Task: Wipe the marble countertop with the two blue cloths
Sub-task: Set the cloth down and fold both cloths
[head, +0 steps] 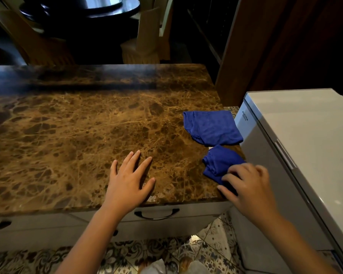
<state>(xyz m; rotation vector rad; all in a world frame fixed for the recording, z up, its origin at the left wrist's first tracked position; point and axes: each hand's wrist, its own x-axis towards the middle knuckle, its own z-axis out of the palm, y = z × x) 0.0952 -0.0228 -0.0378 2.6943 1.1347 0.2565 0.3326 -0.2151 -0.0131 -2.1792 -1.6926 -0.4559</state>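
A brown veined marble countertop [77, 135] fills the middle of the view. Two blue cloths lie at its right end. The far cloth [212, 127] lies spread flat near the right edge. The near cloth [218, 163] is bunched up at the front right corner. My right hand [248, 184] rests on the near cloth, fingers curled over its near edge. My left hand [129, 180] lies flat on the bare marble near the front edge, fingers spread, holding nothing.
A white chest freezer [305, 139] stands right against the counter's right end. White drawers with dark handles [156, 214] sit under the counter. Beyond the far edge are wooden chairs [145, 36] and a dark table. Patterned floor tiles lie below.
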